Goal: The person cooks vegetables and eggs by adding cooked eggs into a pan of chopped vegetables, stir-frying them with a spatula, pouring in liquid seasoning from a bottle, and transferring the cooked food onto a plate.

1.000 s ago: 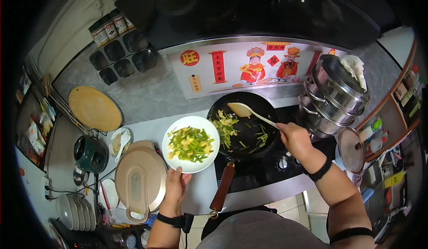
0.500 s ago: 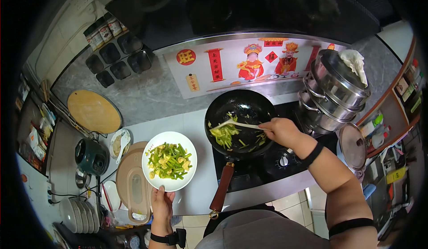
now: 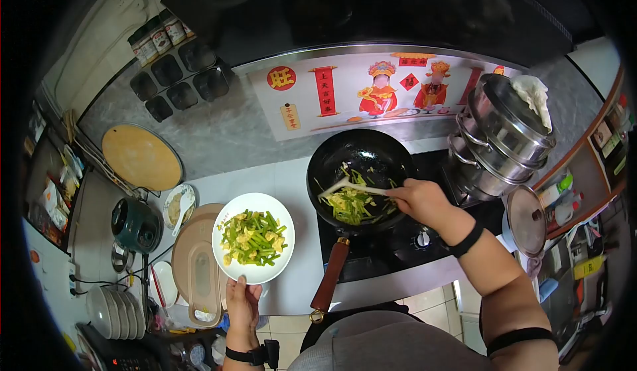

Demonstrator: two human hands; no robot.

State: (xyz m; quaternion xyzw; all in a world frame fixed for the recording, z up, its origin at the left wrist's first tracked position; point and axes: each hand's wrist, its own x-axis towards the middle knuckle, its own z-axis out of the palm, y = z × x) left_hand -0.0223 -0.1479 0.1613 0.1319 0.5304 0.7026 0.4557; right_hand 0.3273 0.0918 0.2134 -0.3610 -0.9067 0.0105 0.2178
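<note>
My left hand [image 3: 243, 302] grips the near edge of a round white plate [image 3: 255, 276], thumb on the rim. On the plate lies a pile of cut green stalks with yellow egg-like pieces [image 3: 254, 237]. My right hand [image 3: 424, 202] is closed around the handle of a pale spatula [image 3: 365, 187], reaching into a black wok [image 3: 361, 147] from the right. The spatula's head is at the left side of the wok, over more of the green and yellow food [image 3: 352, 205]. The wok sits on a black stove [image 3: 391, 255], its wooden handle [image 3: 330, 275] pointing towards me.
Right of the wok stands a stack of steel pots [image 3: 507, 132]; a lidded pot [image 3: 527, 220] is nearer me. To the left are a beige lid-like tray [image 3: 201, 265], a bowl with a spoon [image 3: 186, 195], a green rice cooker [image 3: 136, 223] and a round board [image 3: 141, 157].
The spatula's head has shifted slightly within the wok, and the food there now lies more to the right, gathered below the spatula. The plate stays in my left hand, almost unmoved.
</note>
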